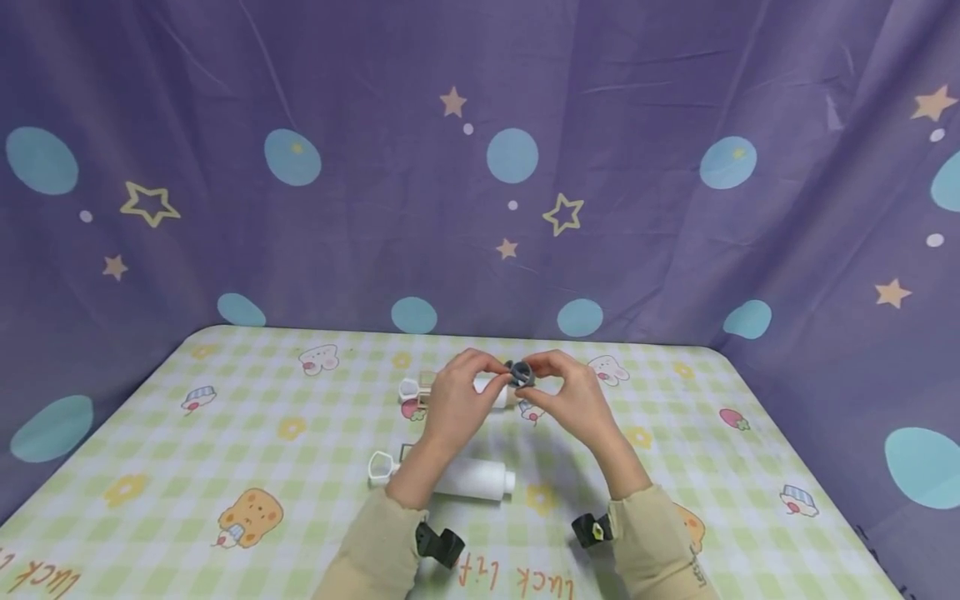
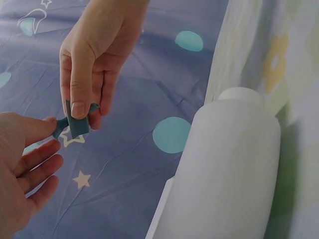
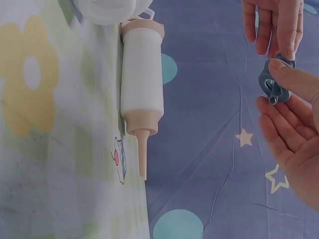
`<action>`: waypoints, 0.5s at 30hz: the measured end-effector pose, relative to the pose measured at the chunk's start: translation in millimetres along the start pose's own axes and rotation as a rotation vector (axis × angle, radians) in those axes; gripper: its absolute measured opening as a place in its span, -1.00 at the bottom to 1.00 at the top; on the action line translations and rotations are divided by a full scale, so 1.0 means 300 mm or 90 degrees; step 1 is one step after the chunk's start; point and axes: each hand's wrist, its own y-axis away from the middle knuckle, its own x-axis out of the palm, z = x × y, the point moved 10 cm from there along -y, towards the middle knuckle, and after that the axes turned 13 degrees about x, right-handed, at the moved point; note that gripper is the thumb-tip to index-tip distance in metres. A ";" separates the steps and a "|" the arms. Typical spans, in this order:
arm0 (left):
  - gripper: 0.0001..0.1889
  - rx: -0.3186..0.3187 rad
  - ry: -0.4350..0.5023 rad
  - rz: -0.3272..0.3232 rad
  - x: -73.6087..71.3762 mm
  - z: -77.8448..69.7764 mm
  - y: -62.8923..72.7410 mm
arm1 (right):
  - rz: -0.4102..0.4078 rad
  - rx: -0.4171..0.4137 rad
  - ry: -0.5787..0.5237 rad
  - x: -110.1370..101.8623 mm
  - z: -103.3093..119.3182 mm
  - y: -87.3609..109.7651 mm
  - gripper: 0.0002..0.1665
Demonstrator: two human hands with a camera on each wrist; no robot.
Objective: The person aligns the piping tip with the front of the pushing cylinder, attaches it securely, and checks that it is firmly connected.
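One purple curtain (image 1: pixel 360 242), printed with stars (image 1: pixel 453 102) and blue ovals (image 1: pixel 512 156), fills the upper half of the head frame and runs down both sides. Across the lower half spreads a green-and-white checked tablecloth (image 1: pixel 150 450). Two beige sleeves (image 1: pixel 375 542) rise from the bottom edge, left and right of centre. At lower centre lies a white syringe-like tube (image 1: pixel 476 479), its short neck pointing right, partly hidden on its left side. Higher, near mid-frame, a second white tube (image 3: pixel 142 74) lies behind the hands, ending in a beige nozzle (image 3: pixel 142 149). Just right of the frame's middle, the left hand (image 1: pixel 459 393) and right hand (image 1: pixel 579 398) come together, each pinching with thumb and fingers. Black wrist-worn devices (image 1: pixel 441 544) sit at the cuffs. Smallest is the blue-grey ring-shaped piece (image 2: pixel 78 125), held between both pinches.
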 end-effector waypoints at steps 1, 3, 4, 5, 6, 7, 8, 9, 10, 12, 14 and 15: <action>-0.91 0.002 -0.001 0.000 0.001 -0.002 -0.001 | -0.001 -0.002 -0.001 0.000 0.002 0.000 -0.54; -0.91 0.003 -0.001 0.002 0.004 -0.004 0.000 | -0.003 -0.005 -0.002 -0.001 0.004 0.001 -0.55; -0.92 0.002 -0.001 0.004 0.005 -0.004 0.000 | -0.004 -0.006 -0.003 -0.001 0.006 0.001 -0.55; -0.92 0.000 -0.001 0.005 0.006 -0.005 0.000 | -0.005 -0.007 -0.003 -0.001 0.007 0.001 -0.55; -0.92 0.001 -0.001 0.007 0.008 -0.006 0.000 | -0.006 -0.007 -0.003 -0.002 0.008 0.001 -0.55; -0.92 0.002 -0.002 0.008 0.009 -0.009 0.000 | -0.007 -0.008 -0.004 -0.002 0.008 0.001 -0.55; -0.92 0.003 -0.004 0.009 0.010 -0.011 0.000 | -0.008 -0.010 -0.005 -0.003 0.009 0.001 -0.55; -0.92 0.004 -0.008 0.011 0.012 -0.013 0.000 | -0.010 -0.012 -0.006 -0.004 0.011 0.001 -0.55; -0.92 0.006 -0.012 0.012 0.014 -0.016 0.000 | -0.012 -0.015 -0.007 -0.005 0.013 0.002 -0.55; -0.92 0.011 -0.018 0.014 0.016 -0.022 0.000 | -0.014 -0.018 -0.009 -0.006 0.014 0.001 -0.55; -0.93 0.012 -0.023 0.013 0.017 -0.024 0.001 | -0.017 -0.021 -0.009 -0.007 0.015 0.001 -0.55; -0.93 0.013 -0.025 0.013 0.017 -0.026 0.002 | -0.018 -0.021 -0.009 -0.007 0.015 0.001 -0.56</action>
